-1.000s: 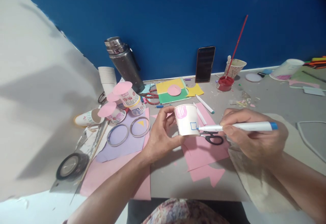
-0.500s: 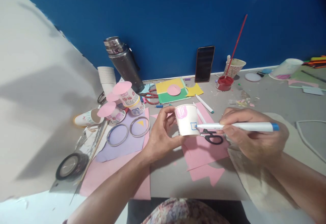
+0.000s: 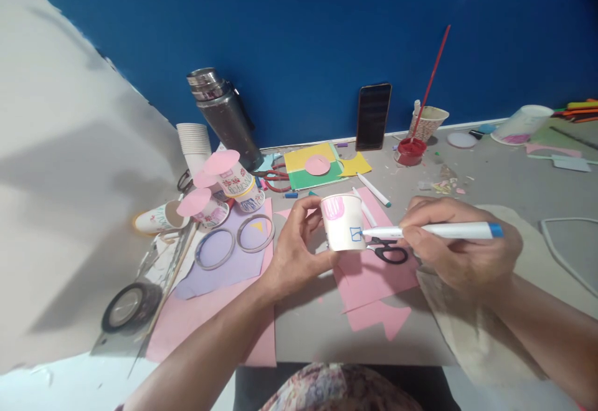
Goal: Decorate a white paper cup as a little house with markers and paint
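Observation:
A white paper cup point(image 3: 344, 223) is held by my left hand point(image 3: 299, 243), thumb under its base and fingers around its left side. On the cup are a pink coloured patch near the rim and a small blue square with a line inside. My right hand point(image 3: 462, 243) grips a white felt-tip pen point(image 3: 443, 230) with a blue end, its tip touching the cup at the square. Behind and below the cup lie black-handled scissors point(image 3: 389, 251) on pink paper point(image 3: 374, 280). A white marker point(image 3: 374, 189) with a green end rests beyond them.
Decorated paper cups point(image 3: 240, 180) with pink paper discs stand left, near stacked cups point(image 3: 194, 143) and a flask point(image 3: 227, 118). Two rings point(image 3: 215, 249) lie on purple paper. A phone point(image 3: 374, 117) leans against the blue wall, left of a red paint pot point(image 3: 411, 152). Tape point(image 3: 125, 308) sits front left.
A short blue line has been added inside the square on the cup, with the pen tip still against it. Both hands keep their grip; the view has shifted slightly.

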A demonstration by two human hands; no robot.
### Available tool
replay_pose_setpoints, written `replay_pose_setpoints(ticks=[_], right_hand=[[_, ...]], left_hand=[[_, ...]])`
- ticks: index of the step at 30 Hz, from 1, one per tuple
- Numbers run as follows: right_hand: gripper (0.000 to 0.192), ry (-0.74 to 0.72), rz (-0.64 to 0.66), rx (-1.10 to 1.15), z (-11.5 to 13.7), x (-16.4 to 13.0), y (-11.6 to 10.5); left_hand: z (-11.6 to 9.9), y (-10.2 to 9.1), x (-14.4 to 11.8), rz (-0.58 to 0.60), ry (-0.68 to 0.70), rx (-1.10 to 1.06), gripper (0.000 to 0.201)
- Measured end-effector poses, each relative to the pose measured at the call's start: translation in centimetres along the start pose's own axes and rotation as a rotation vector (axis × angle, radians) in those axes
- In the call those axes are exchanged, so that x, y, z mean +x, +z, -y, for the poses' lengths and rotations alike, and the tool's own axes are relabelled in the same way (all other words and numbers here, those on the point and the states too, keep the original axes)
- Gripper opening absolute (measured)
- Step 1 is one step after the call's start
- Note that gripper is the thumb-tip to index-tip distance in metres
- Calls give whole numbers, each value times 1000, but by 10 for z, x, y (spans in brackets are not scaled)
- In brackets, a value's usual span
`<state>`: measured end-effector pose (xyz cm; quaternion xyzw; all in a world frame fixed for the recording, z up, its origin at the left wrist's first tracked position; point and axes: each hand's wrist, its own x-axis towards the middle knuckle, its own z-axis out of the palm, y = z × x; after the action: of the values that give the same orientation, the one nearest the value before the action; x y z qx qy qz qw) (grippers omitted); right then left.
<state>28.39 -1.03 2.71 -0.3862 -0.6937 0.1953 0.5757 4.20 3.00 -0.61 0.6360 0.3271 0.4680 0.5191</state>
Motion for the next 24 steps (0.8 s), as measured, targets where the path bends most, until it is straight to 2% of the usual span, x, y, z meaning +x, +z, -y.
replay_pose_setpoints(ticks=[8,14,20,24], right_hand=[[12,-15,-78,27,0,2,3],[13,-88,-8,24,-2,2,2],[14,-52,-5,-22,-2,2,2],[14,-7,54,26,-4,1,1]], left_hand=[[-3,1,1,-6,-16,4,64],[-2,2,-1,5,-7,15,65],[-1,2,-2,0,26,42,65],[0,2,-1,-18,20,55,65]])
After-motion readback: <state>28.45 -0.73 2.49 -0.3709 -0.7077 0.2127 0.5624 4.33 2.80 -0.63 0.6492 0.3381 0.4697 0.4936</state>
